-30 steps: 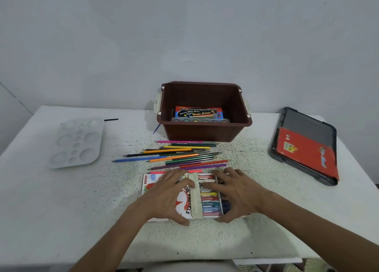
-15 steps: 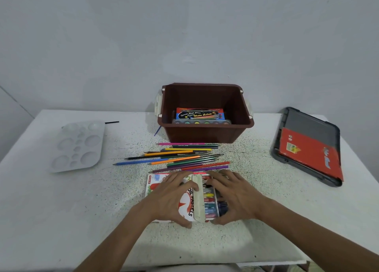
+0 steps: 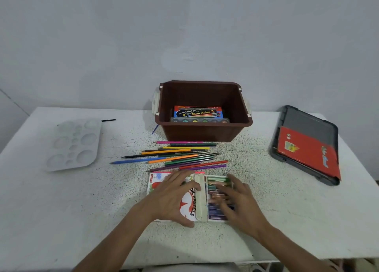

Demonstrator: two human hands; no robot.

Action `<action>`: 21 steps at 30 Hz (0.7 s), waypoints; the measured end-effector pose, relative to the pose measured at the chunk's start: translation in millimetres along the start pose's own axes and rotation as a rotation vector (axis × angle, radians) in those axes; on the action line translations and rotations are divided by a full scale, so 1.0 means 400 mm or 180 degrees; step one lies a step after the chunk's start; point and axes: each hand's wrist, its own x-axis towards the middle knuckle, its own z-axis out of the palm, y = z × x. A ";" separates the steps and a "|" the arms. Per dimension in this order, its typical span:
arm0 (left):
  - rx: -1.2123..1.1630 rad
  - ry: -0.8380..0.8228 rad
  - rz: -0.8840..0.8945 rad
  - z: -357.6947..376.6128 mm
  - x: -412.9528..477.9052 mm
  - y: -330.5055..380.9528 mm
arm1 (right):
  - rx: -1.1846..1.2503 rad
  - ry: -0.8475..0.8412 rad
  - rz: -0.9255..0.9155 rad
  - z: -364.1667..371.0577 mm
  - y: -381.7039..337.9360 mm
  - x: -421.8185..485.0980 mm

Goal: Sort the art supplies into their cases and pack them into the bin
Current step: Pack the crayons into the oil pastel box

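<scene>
An oil pastel box (image 3: 189,207) lies at the table's near edge, its sleeve partly slid off a tray of pastels (image 3: 215,187). My left hand (image 3: 172,198) holds the sleeve, thumb at its near edge. Flat on the exposed pastels rests my right hand (image 3: 238,206), fingers spread and blurred. Several coloured pencils (image 3: 176,155) lie loose between the box and the brown bin (image 3: 205,128). Inside the bin sit a watercolour box (image 3: 198,112) and a paint tray (image 3: 200,120).
A white paint palette (image 3: 73,144) lies at the left, a small black stick (image 3: 108,120) behind it. A dark grey bin lid (image 3: 307,126) at the right carries a red flat pack (image 3: 307,150). A blue stick (image 3: 155,129) leans by the bin.
My right hand has slid left over the pastel tray, pushing it into the sleeve, so less of the pastels shows. My left hand keeps hold of the sleeve.
</scene>
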 end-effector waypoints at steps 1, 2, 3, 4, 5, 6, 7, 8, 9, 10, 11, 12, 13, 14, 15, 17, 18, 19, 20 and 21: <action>0.0007 -0.0024 0.0041 0.002 0.005 0.005 | 0.0105 0.0020 -0.0013 0.015 -0.016 -0.001; 0.0014 -0.0050 0.0080 0.002 0.008 0.010 | 0.0270 0.0033 -0.0001 0.027 -0.029 -0.002; 0.0022 -0.0060 0.0102 0.002 0.011 0.013 | 0.0510 0.0060 0.0034 0.035 -0.040 0.000; 0.0026 -0.0052 0.0106 0.001 0.011 0.015 | 0.0799 0.0112 0.0077 0.040 -0.048 0.003; 0.0026 -0.0049 0.0084 0.001 0.010 0.015 | 0.1080 0.0209 0.0114 0.044 -0.051 0.006; 0.0027 -0.0052 0.0054 0.001 0.009 0.014 | 0.1303 0.0346 0.0156 0.045 -0.053 0.007; 0.0029 -0.0050 0.0032 0.001 0.008 0.014 | 0.1468 0.0496 0.0218 0.044 -0.054 0.007; 0.0032 -0.0045 0.0024 0.002 0.008 0.013 | 0.1603 0.0612 0.0319 0.040 -0.056 0.005; 0.0032 -0.0038 0.0026 0.003 0.009 0.012 | 0.1727 0.0688 0.0419 0.033 -0.063 0.004; 0.0027 -0.0026 0.0029 0.004 0.010 0.012 | 0.1832 0.0729 0.0494 0.027 -0.072 0.003; 0.0021 -0.0013 0.0035 0.005 0.011 0.013 | 0.1922 0.0730 0.0543 0.026 -0.080 0.005; 0.0025 0.0003 0.0051 0.006 0.013 0.014 | 0.2010 0.0684 0.0589 0.029 -0.091 0.007; 0.0039 0.0024 0.0073 0.007 0.015 0.016 | 0.2103 0.0604 0.0610 0.035 -0.104 0.009; 0.0056 0.0053 0.0090 0.009 0.019 0.018 | 0.2151 0.0540 0.0609 0.042 -0.114 0.011; 0.0063 0.0072 0.0089 0.012 0.021 0.020 | 0.2174 0.0503 0.0591 0.049 -0.122 0.011; 0.0047 0.0081 0.0072 0.013 0.022 0.020 | 0.2238 0.0520 0.0607 0.055 -0.130 0.014; 0.0039 0.0087 0.0072 0.013 0.022 0.019 | 0.2273 0.0537 0.0652 0.055 -0.128 0.015; 0.0039 0.0098 0.0076 0.013 0.022 0.018 | 0.2304 0.0548 0.0720 0.054 -0.123 0.019; 0.0050 0.0106 0.0086 0.013 0.021 0.018 | 0.2333 0.0560 0.0798 0.054 -0.115 0.022; 0.0064 0.0109 0.0097 0.013 0.020 0.018 | 0.2368 0.0561 0.0882 0.052 -0.107 0.025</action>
